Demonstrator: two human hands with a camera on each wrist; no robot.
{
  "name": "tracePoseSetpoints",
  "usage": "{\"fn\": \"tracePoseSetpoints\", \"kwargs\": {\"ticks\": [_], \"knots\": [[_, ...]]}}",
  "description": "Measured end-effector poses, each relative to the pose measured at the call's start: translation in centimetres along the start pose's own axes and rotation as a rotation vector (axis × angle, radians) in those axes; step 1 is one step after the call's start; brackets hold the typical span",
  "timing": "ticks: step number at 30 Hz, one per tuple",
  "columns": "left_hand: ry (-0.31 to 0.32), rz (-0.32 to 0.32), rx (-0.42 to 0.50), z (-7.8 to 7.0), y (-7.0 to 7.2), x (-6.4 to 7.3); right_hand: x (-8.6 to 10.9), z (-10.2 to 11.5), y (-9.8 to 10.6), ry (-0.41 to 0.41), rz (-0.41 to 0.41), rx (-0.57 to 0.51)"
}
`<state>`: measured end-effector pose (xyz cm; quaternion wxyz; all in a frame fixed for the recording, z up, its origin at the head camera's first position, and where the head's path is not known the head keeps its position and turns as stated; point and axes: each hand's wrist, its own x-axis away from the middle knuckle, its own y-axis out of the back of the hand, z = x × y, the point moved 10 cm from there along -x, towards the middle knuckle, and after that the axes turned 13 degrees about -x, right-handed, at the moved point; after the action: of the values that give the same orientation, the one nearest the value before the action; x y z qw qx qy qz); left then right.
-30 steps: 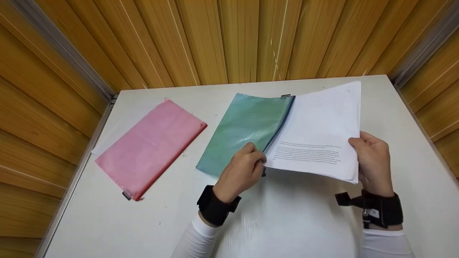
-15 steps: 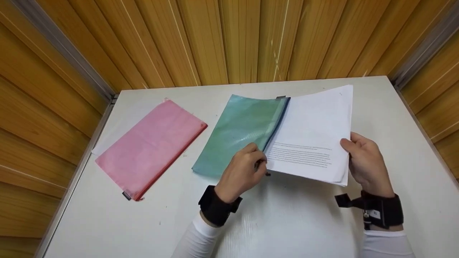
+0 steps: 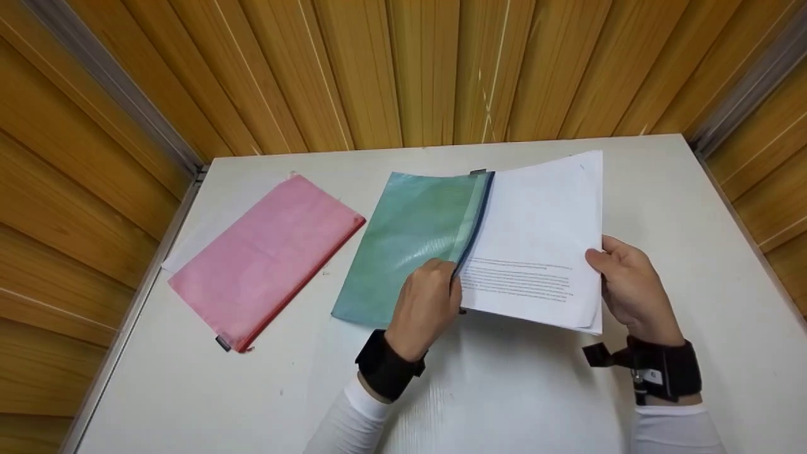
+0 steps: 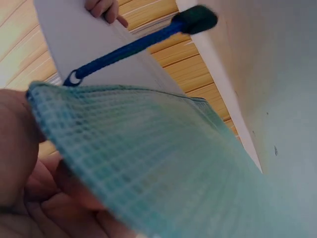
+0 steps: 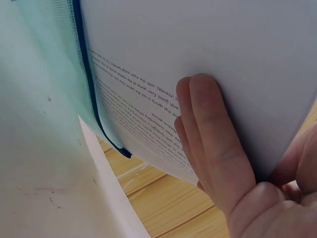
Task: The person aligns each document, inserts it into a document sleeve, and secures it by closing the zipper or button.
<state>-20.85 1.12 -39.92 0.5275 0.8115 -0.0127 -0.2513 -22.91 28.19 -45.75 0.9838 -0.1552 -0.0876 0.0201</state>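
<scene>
A green mesh zipper pouch (image 3: 410,227) with a dark blue zipper edge is held at its near corner by my left hand (image 3: 425,306). In the left wrist view the fingers curl round the pouch's edge beside a blue zipper pull (image 4: 129,49). A stack of white printed paper (image 3: 536,239) sits partly inside the pouch, its right part sticking out past the zipper. My right hand (image 3: 633,287) pinches the stack's right edge, thumb on top; in the right wrist view its fingers (image 5: 213,119) lie along the paper's underside. The paper's left part is hidden in the pouch.
A pink zipper pouch (image 3: 268,261) with a red edge lies at the left of the white table (image 3: 189,397), with a white sheet (image 3: 217,217) showing from under its far side. Wood-patterned walls (image 3: 422,75) stand behind and on both sides.
The right hand and the paper have moved left. The green pouch has shifted slightly left too, and the left hand has changed its grip at the zipper corner. The pink pouch has stayed put.
</scene>
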Motion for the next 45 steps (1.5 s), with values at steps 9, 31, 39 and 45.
{"fn": "tracePoseSetpoints", "kwargs": {"ticks": [9, 31, 39, 45], "knots": [[0.01, -0.045, -0.041, 0.1, 0.0, -0.1, 0.1, -0.1, -0.2, -0.004, 0.01, -0.008], [-0.057, -0.049, -0.154, -0.7, -0.5, 0.3, -0.2, -0.5, -0.7, -0.016, 0.045, -0.008], [-0.154, -0.101, -0.34, -1.8, -0.7, 0.4, -0.4, -1.2, -1.1, -0.055, 0.043, 0.025], [-0.206, -0.06, -0.321, -2.4, -0.8, 0.4, -0.5, -1.5, -1.2, -0.064, 0.041, 0.036]]}}
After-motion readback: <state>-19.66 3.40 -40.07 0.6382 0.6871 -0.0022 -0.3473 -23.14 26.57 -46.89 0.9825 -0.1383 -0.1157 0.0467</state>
